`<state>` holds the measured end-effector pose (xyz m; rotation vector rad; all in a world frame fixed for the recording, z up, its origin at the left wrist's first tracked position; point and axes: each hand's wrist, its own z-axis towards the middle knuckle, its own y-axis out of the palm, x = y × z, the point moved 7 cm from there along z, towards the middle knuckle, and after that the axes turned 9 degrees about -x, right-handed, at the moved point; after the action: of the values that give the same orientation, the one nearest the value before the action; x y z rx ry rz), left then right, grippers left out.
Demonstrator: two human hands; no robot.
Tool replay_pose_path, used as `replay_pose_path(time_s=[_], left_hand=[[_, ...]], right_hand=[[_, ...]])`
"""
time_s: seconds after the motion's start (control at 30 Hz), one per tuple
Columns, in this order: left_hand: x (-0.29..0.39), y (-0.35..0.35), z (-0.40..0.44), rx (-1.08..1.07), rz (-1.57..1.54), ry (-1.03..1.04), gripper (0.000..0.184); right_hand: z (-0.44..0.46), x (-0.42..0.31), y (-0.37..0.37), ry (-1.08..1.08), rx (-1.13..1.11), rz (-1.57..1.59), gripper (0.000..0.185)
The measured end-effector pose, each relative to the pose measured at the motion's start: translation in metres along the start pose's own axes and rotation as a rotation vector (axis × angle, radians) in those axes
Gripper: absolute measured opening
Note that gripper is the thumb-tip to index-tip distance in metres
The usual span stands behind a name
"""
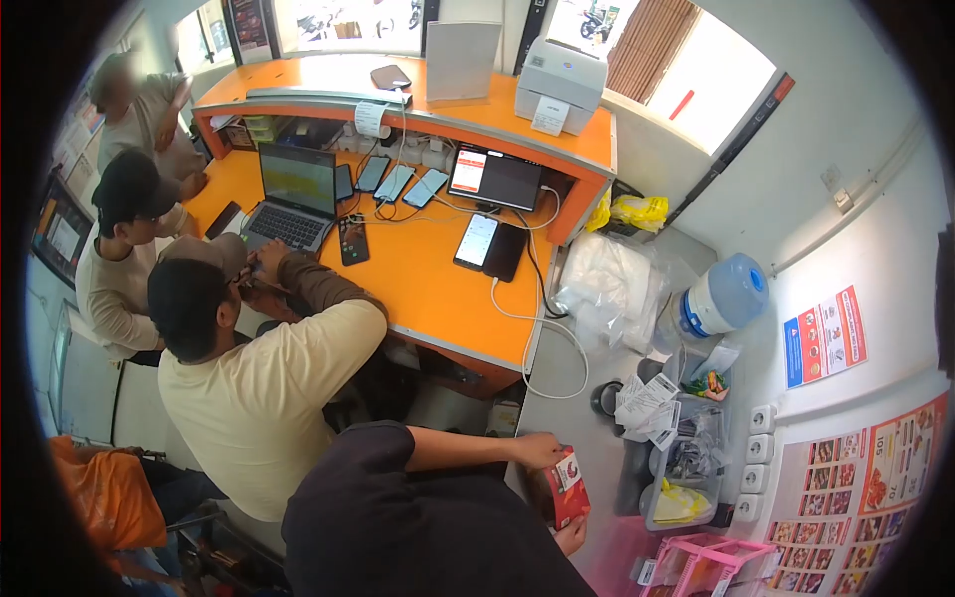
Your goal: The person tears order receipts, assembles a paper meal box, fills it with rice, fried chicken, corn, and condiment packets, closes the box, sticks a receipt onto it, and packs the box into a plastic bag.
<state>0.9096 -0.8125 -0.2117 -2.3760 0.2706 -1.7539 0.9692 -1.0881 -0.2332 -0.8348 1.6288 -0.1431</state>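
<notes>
A red printed packet (569, 486), with a white panel and dark logo, is held between my hands over the grey counter (557, 403). My left hand (538, 450) grips its upper edge, fingers closed. At its lower corner my right hand (572, 535) is closed on it, partly cut off by my dark sleeve and torso. A brown surface shows beside the packet; I cannot tell what it is. Nearest to the packet on the right is a clear plastic bin (649, 497) holding wrapped items and a yellow bag.
A pink basket (686, 562), crumpled paper slips (649, 406), a water bottle (731, 292) and plastic bags (609, 277) line the counter. On the orange desk (418, 289) are a laptop (298, 189), several phones and a monitor (497, 179). Several people sit or stand at left. A white cable (527, 390) hangs near.
</notes>
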Motion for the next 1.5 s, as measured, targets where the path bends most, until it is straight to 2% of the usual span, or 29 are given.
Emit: replay_pose_path(time_s=[0.07, 0.17, 0.27, 0.37, 0.43, 0.47, 0.53, 0.57, 0.67, 0.7, 0.73, 0.83, 0.9, 0.93, 1.03, 1.17, 1.3, 1.5], left_hand=[[-0.02, 0.01, 0.01, 0.016, -0.005, 0.091, 0.039], [-0.047, 0.028, 0.025, 0.15, 0.236, 0.154, 0.038], [-0.045, 0.027, 0.014, 0.078, 0.204, 0.052, 0.041], [-0.044, 0.021, 0.007, 0.036, 0.192, 0.154, 0.044], [-0.043, 0.018, 0.004, 0.022, 0.217, 0.116, 0.046], [-0.043, 0.018, 0.002, 0.009, 0.228, 0.096, 0.047], [-0.017, 0.01, -0.011, 0.142, 0.371, 0.203, 0.054], [-0.002, 0.009, -0.018, 0.203, 0.438, 0.259, 0.058], [0.041, 0.018, -0.035, -0.045, 0.674, 0.696, 0.073], [0.039, 0.025, -0.036, -0.149, 0.709, 0.76, 0.086], [0.031, 0.031, -0.034, -0.143, 0.746, 0.774, 0.088], [0.013, 0.033, -0.016, -0.112, 0.871, 0.792, 0.092], [0.005, 0.042, -0.009, -0.126, 0.934, 0.765, 0.093], [0.002, 0.044, -0.002, -0.108, 0.971, 0.787, 0.087], [-0.027, 0.067, 0.024, -0.031, 1.061, 0.797, 0.075], [0.01, 0.052, -0.002, -0.046, 1.166, 0.735, 0.067], [0.019, 0.048, -0.004, -0.079, 1.173, 0.701, 0.066], [0.018, 0.046, -0.003, -0.076, 1.068, 0.728, 0.063]], right_hand=[[-0.006, -0.004, 0.002, -0.015, 0.042, -0.058, 0.047], [-0.012, 0.0, 0.008, -0.005, 0.091, -0.07, 0.047], [-0.013, 0.0, 0.01, -0.057, 0.119, -0.064, 0.048], [-0.008, 0.028, 0.02, -0.15, 0.14, -0.025, 0.048], [-0.008, 0.038, 0.024, -0.17, 0.133, 0.077, 0.048], [-0.008, 0.04, 0.022, -0.213, 0.152, -0.012, 0.049], [-0.012, 0.009, 0.014, -0.28, 0.192, -0.193, 0.052], [-0.022, -0.015, 0.012, -0.381, 0.148, -0.295, 0.056], [-0.031, -0.079, 0.029, -0.661, -0.059, -0.612, 0.066], [-0.029, -0.084, 0.037, -0.724, -0.172, -0.743, 0.069], [-0.033, -0.082, 0.043, -0.785, -0.291, -0.875, 0.073], [-0.024, -0.064, 0.047, -0.8, -0.336, -0.912, 0.073], [-0.018, -0.059, 0.046, -0.817, -0.373, -0.804, 0.07], [-0.013, -0.057, 0.041, -0.802, -0.377, -0.755, 0.068], [-0.006, -0.049, 0.037, -0.873, -0.335, -0.865, 0.065], [-0.004, -0.063, 0.03, -0.873, -0.263, -0.878, 0.059], [-0.006, -0.071, 0.024, -0.925, -0.229, -0.916, 0.06], [-0.006, -0.077, 0.02, -0.916, -0.307, -0.908, 0.06]])
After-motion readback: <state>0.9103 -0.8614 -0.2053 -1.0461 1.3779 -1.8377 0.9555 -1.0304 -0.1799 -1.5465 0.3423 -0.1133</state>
